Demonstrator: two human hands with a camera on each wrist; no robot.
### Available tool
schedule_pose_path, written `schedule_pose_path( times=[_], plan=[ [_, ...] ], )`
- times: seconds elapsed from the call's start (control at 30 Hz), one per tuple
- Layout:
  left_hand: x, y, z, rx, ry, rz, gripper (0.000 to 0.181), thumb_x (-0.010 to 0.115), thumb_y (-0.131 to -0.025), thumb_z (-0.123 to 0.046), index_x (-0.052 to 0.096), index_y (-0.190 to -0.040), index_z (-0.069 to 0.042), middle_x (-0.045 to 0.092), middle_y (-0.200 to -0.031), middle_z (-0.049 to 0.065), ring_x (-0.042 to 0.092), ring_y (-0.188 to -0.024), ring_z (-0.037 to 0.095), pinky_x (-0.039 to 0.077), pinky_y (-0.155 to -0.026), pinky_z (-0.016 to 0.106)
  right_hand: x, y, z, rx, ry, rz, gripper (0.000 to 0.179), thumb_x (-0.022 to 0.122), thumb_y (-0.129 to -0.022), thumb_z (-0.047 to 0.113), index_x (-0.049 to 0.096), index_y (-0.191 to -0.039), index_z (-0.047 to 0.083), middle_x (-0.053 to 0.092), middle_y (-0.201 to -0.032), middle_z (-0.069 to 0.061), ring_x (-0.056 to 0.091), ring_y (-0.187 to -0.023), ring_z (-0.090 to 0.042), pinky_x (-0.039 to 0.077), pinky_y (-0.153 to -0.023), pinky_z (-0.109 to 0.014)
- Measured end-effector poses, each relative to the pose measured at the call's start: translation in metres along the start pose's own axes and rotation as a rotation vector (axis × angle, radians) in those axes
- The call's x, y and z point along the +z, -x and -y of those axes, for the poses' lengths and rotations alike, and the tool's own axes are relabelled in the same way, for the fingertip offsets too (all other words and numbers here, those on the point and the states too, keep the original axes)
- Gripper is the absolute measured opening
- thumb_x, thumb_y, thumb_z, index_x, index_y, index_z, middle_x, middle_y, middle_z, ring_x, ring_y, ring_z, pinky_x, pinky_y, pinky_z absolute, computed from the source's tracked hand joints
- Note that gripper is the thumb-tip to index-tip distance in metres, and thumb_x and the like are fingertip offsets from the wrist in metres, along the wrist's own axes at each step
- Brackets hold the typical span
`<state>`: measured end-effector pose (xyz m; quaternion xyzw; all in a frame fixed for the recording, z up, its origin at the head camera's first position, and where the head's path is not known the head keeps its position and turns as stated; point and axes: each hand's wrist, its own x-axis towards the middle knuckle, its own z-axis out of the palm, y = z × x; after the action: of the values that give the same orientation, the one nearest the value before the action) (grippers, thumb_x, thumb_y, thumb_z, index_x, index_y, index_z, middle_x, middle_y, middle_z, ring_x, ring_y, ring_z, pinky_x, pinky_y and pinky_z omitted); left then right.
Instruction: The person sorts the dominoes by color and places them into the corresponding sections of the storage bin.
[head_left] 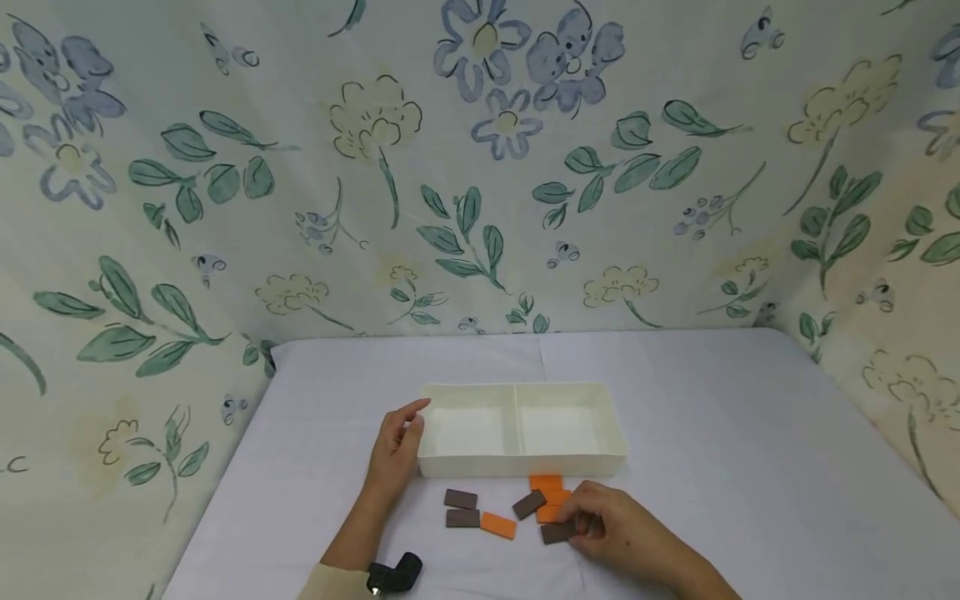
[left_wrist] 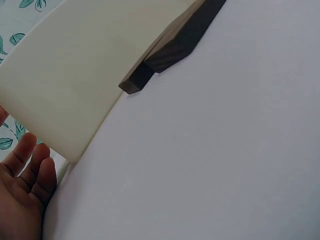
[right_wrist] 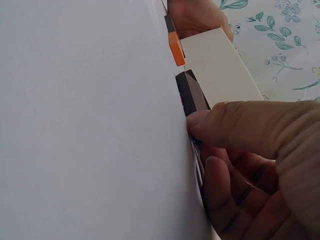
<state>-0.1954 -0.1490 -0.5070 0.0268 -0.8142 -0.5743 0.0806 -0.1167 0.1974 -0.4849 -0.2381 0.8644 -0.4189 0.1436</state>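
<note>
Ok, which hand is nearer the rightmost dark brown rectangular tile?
Right: the right hand pinches that tile at its right end; the left hand is farther, beside the white rectangular two-compartment tray.

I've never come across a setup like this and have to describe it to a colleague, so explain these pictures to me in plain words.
There is no robot here, just a person's two bare hands. The wide picture comes from a camera worn on the head, looking forward and down. The other two come from cameras on the left and right wrists, so they look slanted.

A white cloth covers the surface. On it sit a white box with two compartments and, nearer the person, some brown blocks and orange blocks. The left hand touches the box's left end; the right hand pinches the end of one brown block.
</note>
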Motion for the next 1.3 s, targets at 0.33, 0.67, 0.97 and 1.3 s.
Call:
schedule_pose_path(
  times=[0.33, 0.67, 0.97, 1.3],
  plan=[
    [0.000, -0.001, -0.001, 0.010, 0.003, 0.002, 0.033, 0.051, -0.106, -0.028, 0.065, -0.135, -0.027, 0.055, -0.116, 0.008, 0.047, -0.089, 0.016, 0.041, -0.076, 0.028, -0.006, 0.001, 0.006, -0.068, 0.049, -0.009, 0.025, 0.080, -0.088, 0.018, 0.071, -0.109, 0.028, 0.067, -0.098, 0.011, 0.059, -0.083, 0.001, 0.053, -0.070, -0.020],
    [-0.001, 0.002, -0.003, 0.007, 0.006, -0.004, 0.033, 0.052, -0.105, -0.024, 0.065, -0.135, -0.025, 0.054, -0.115, 0.007, 0.049, -0.091, 0.016, 0.042, -0.078, 0.028, -0.015, -0.012, 0.037, -0.184, 0.025, -0.164, 0.025, 0.080, -0.088, 0.013, 0.071, -0.109, 0.023, 0.071, -0.103, 0.006, 0.068, -0.087, -0.001, 0.059, -0.075, -0.023],
    [0.000, 0.003, 0.000, 0.001, 0.027, 0.006, 0.033, 0.052, -0.106, -0.025, 0.065, -0.136, -0.026, 0.053, -0.116, 0.006, 0.047, -0.090, 0.014, 0.041, -0.076, 0.026, -0.017, -0.060, 0.073, -0.057, 0.103, -0.281, 0.022, 0.081, -0.087, 0.014, 0.072, -0.105, 0.024, 0.070, -0.102, 0.008, 0.069, -0.088, -0.004, 0.060, -0.079, -0.027],
    [0.000, 0.002, 0.002, 0.025, 0.009, 0.004, 0.034, 0.051, -0.106, -0.025, 0.064, -0.136, -0.026, 0.054, -0.115, 0.006, 0.049, -0.087, 0.014, 0.043, -0.073, 0.026, -0.008, -0.137, 0.089, -0.011, 0.106, -0.247, 0.015, 0.078, -0.090, 0.013, 0.073, -0.103, 0.018, 0.071, -0.101, 0.003, 0.069, -0.089, -0.010, 0.059, -0.077, -0.024]
  ],
)
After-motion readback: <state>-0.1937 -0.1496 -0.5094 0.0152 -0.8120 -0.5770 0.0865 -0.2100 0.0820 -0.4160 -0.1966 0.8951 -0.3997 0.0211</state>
